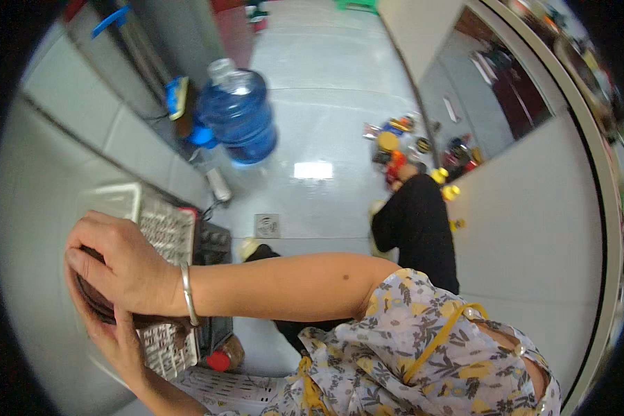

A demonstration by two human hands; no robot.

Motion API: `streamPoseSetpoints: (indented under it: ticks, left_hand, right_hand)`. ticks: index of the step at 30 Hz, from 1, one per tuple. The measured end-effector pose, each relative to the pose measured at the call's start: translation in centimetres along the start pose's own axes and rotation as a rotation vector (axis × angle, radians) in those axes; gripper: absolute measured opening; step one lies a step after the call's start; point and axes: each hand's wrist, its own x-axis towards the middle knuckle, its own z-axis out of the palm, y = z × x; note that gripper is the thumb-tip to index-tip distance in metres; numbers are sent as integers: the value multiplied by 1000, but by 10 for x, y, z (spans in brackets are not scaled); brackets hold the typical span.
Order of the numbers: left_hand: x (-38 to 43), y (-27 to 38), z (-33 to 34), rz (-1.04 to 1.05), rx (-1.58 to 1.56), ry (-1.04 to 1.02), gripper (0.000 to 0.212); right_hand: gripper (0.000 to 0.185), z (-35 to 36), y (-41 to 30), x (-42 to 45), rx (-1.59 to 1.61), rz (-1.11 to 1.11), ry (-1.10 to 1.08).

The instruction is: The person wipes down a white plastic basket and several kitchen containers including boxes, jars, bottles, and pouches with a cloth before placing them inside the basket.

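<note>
At the left, my right hand (127, 268) reaches across and grips the top of a dark brown rounded object (94, 297). A silver bangle circles that wrist. Below it, my left hand (106, 338) cups the same object from the near side, so both hands hold it. A brown part, perhaps a handle, sticks out from it to the right beneath my right wrist. My fingers cover much of it, and its exact kind is unclear. Beneath the hands stands a white plastic basket (167, 236) with slotted sides, partly hidden by my hands and forearm.
A dark grey crate (216, 291) adjoins the basket, with a red-lidded jar (219, 360) nearby. Further off stand a blue water jug (239, 117) and a power strip (218, 184). A floor drain (267, 225) lies ahead. Colourful small items (395, 143) are heaped beside the right-hand panel (530, 218).
</note>
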Motion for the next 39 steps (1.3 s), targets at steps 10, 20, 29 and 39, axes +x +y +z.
streamPoseSetpoints:
  ticks: [10,20,29,39]
  left_hand:
    - [29,96,220,-341,-1254,-129,58]
    - [3,62,404,-756,-1165,-149,52]
    - [25,69,465,-647,-742,-765,54]
    - [27,56,473,-663,-425,-1176,57]
  right_hand:
    - [30,-217,-37,-50,-312,110,59]
    - [58,-494,54,-77,-617,1276,-492]
    - [73,-750,176,-142,-1692,1337,-267]
    - [94,-742,235,-146,-1628,1311,-292]
